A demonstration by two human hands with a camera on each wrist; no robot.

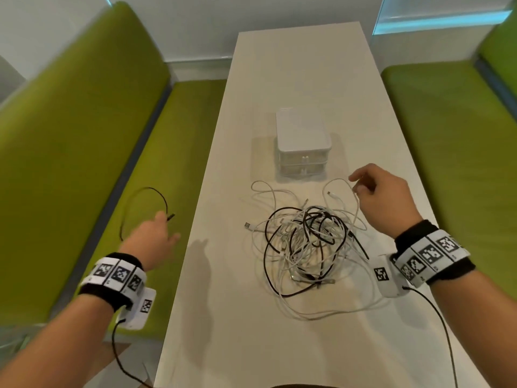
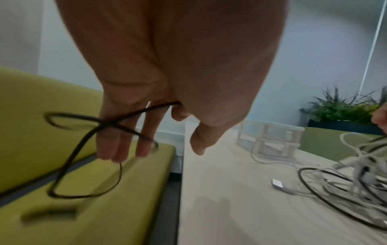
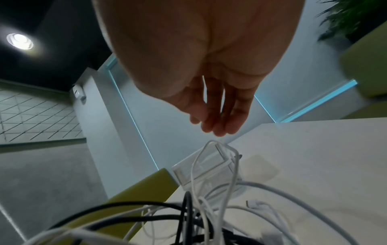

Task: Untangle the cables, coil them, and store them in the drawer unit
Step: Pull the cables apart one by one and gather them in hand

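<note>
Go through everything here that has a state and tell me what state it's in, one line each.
Black cable: pulled free of the pile, looped, held off the table over the green bench.
Left hand: holds the black cable.
Right hand: fingers relaxed, above the pile, holds nothing.
Cable pile: black and white cables tangled on the table.
Drawer unit: both drawers closed.

1. Tangled pile of black and white cables (image 1: 305, 242), loose heap mid-surface, loops sprawling outward.
2. Single black cable (image 1: 145, 204), looped, off to the left, clear of the pile.
3. Translucent white drawer unit (image 1: 303, 142), upright just behind the pile, drawers closed.
</note>
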